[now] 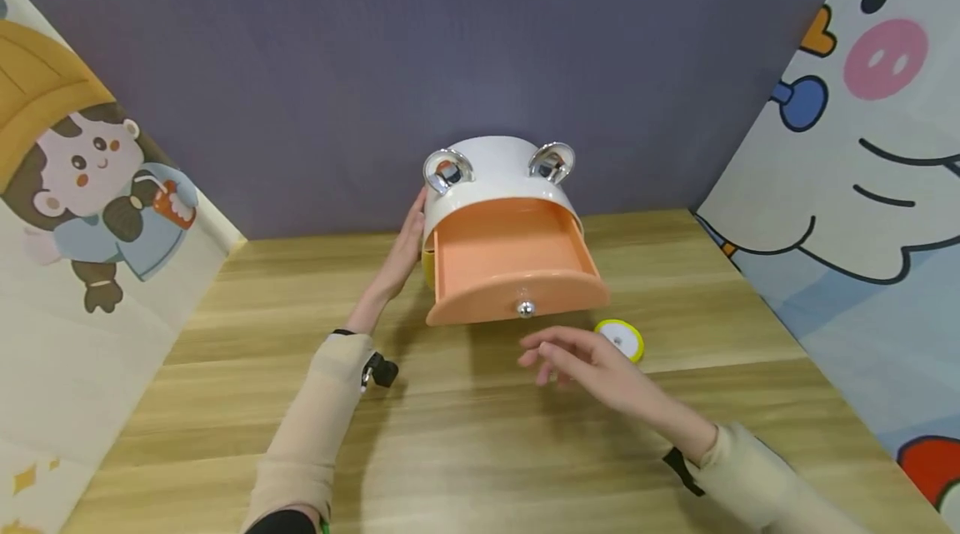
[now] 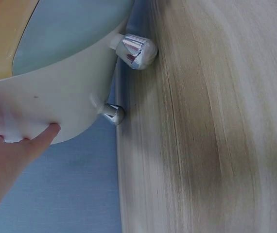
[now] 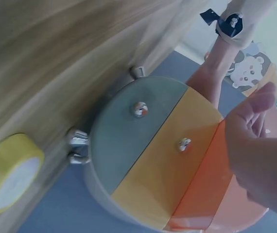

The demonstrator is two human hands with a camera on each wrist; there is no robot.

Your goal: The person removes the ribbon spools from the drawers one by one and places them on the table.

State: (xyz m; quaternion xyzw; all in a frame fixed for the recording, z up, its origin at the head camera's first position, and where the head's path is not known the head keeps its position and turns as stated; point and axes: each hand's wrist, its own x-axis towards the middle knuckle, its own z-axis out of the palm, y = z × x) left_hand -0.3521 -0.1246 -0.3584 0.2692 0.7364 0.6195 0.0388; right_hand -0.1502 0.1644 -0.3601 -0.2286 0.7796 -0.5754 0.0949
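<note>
A white rounded cabinet with two silver-rimmed ears stands against the back wall, its peach drawer pulled out and nothing visible inside. My left hand lies flat along the cabinet's left side; in the left wrist view the fingers of this hand press on the white shell. Just below the drawer's silver knob, my right hand hovers with loosely bent fingers, holding nothing. The right wrist view shows this hand beside the drawer fronts, among them a yellow one and a grey-blue one.
A yellow-rimmed round object with a white face lies on the wooden table, right of the cabinet and close behind my right hand. A dark wall rises behind, with cartoon-printed panels at both sides.
</note>
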